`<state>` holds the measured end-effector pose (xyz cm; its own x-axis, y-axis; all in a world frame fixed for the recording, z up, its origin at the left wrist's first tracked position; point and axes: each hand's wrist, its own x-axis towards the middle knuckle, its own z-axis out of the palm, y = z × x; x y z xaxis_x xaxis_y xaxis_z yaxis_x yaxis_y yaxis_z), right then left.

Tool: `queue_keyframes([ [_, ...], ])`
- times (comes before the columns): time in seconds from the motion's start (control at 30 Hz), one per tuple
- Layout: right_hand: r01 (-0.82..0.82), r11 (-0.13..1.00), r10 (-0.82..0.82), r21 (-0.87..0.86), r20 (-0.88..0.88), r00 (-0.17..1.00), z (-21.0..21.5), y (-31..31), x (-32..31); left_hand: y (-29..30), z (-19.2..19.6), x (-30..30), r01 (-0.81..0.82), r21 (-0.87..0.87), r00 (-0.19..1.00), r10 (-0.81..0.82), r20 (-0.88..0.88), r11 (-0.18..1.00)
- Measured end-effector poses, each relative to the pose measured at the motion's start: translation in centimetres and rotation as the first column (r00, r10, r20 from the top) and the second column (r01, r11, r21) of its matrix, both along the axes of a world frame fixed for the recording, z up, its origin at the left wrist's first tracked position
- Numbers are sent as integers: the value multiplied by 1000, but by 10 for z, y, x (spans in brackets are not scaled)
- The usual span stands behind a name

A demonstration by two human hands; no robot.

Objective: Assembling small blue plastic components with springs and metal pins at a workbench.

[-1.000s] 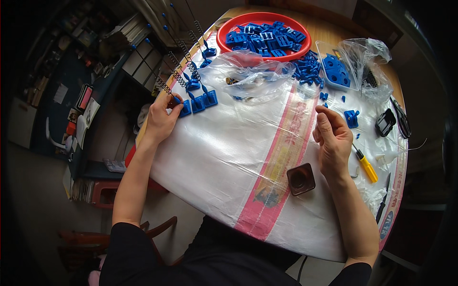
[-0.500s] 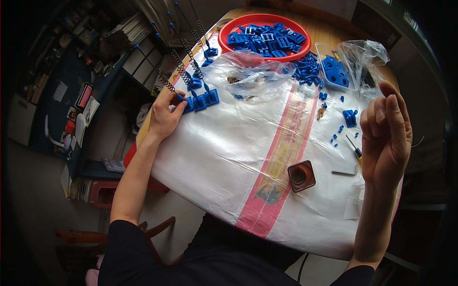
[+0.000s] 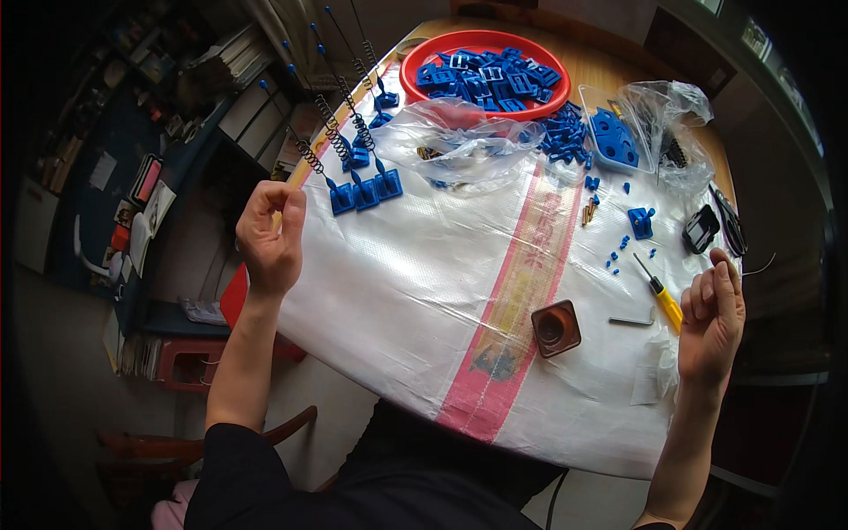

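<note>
My left hand [image 3: 272, 237] is raised over the left table edge, its fingers curled closed with nothing visible in them. Just beyond it stand several blue square bases [image 3: 365, 194], each carrying a black coil spring [image 3: 334, 132] and a thin rod tipped with a blue bead. At the right edge, my right hand [image 3: 714, 322] is also curled closed, and no object shows in it. Beside that hand lie a yellow-handled screwdriver [image 3: 669, 305] and an L-shaped hex key [image 3: 631, 321]. A blue base with a stem [image 3: 641, 223] rests farther off.
A red tray [image 3: 565, 99] of blue parts stands at the back, near a clear plastic bag [image 3: 477, 137]. To its right are loose blue pieces [image 3: 565, 137], a clear box [image 3: 649, 163] and a black case [image 3: 700, 230]. A brown square container [image 3: 556, 329] sits near the front.
My left hand has let go of the leftmost blue base and drawn back toward me. My right hand has lowered, uncovering the screwdriver handle and the black case.
</note>
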<state>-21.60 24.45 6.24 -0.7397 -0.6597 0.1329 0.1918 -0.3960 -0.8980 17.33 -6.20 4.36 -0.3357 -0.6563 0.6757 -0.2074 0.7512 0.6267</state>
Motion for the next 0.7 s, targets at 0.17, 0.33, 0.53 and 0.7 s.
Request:
queue_keyframes([
  [0.17, -16, 998, 18, 57, -38, 999, -30, -4, 6, 49, 26, -79, 488, -74, 859, -463, 217, 870],
  [0.33, 176, 977, -108, 120, -438, 893, -51, 1, 1, 59, 16, -158, 639, 58, 746, -636, 198, 767],
  [0.53, 376, 900, -48, 220, -808, 587, -40, 11, 9, 37, -32, -176, 575, 96, 794, -582, 173, 813],
  [0.7, 300, 920, 140, 251, -927, 347, -25, 8, 29, 41, -41, -175, 565, 205, 731, -600, 325, 799],
])
